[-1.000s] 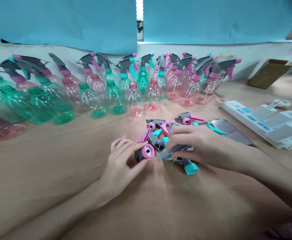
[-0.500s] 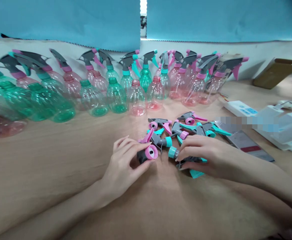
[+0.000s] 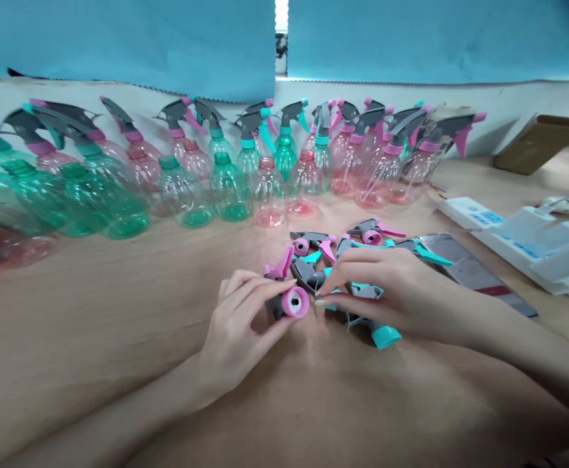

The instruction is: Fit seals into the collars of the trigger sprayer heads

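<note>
My left hand [image 3: 233, 318] grips a pink-and-grey trigger spray head [image 3: 295, 302]; its round pink collar faces me and its pink trigger points up. Just to the right, my right hand [image 3: 401, 286] has thumb and forefinger pinched together close to that collar. Whatever lies between those fingertips is too small to make out. Behind and under my right hand lie several loose spray heads, among them a grey one with a turquoise collar [image 3: 386, 336], partly hidden by the fingers. Farther back are pink-collared heads [image 3: 301, 246] lying on their sides.
Uncapped bottles, green [image 3: 228, 188] and pink-tinted [image 3: 269, 195], stand in a row beyond my hands. Bottles with spray heads fitted [image 3: 379, 172] stand behind them. To the right are a phone-like slab [image 3: 484, 279], a white plastic device [image 3: 532, 240] and an open brown box [image 3: 532, 143].
My right hand has moved left, from the turquoise-collared spray heads to beside the pink collar, its fingertips now pinched. My left hand keeps the pink-and-grey spray head in nearly the same place.
</note>
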{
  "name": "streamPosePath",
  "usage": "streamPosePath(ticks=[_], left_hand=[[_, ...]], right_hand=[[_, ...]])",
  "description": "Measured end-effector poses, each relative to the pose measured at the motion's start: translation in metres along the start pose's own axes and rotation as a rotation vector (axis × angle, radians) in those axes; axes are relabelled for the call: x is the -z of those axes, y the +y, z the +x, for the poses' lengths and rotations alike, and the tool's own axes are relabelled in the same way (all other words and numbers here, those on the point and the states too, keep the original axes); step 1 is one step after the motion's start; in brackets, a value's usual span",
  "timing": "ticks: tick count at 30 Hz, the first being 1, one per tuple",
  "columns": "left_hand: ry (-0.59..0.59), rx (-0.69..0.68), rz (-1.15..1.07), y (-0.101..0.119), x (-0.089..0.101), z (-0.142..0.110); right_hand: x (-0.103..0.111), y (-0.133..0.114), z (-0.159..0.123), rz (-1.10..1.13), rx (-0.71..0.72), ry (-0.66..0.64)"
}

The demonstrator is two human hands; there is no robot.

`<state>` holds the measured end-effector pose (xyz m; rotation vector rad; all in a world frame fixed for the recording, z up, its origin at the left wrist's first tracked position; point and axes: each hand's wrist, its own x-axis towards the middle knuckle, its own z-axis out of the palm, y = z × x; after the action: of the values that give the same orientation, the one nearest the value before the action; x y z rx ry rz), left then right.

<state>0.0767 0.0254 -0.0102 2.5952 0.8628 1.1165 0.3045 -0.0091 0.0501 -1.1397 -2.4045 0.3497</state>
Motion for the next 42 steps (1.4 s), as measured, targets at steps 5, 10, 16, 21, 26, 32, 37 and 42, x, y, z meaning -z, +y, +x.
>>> streamPosePath(ticks=[5, 10, 16, 21, 26, 32, 37, 42], left_hand=[[-0.011, -0.042, -0.029, -0.001, 0.002, -0.003], [0.013, 0.055, -0.022, -0.002, 0.002, -0.002], [0.033, 0.135, -0.055, -0.002, 0.002, -0.002], [0.069, 0.172, -0.029, -0.006, 0.001, -0.002], [0.062, 0.177, -0.038, -0.010, 0.001, -0.001], [0.050, 0.184, -0.048, -0.011, 0.001, -0.002], [0.015, 0.188, -0.079, -0.009, 0.001, -0.001], [0.019, 0.213, -0.099, -0.009, 0.001, -0.001]], right_hand=[[-0.004, -0.006, 0.021, -0.020, -0.002, -0.068], [-0.001, -0.014, 0.025, 0.047, -0.092, -0.244], [-0.001, -0.027, 0.025, 0.152, -0.164, -0.314], [-0.007, -0.025, 0.032, 0.376, -0.211, -0.281], [-0.014, -0.018, 0.037, 0.374, -0.272, -0.240], [-0.017, -0.016, 0.036, 0.320, -0.267, -0.258], [-0.020, -0.018, 0.029, 0.375, -0.327, -0.235], [-0.033, -0.023, 0.023, 0.447, -0.440, -0.188]])
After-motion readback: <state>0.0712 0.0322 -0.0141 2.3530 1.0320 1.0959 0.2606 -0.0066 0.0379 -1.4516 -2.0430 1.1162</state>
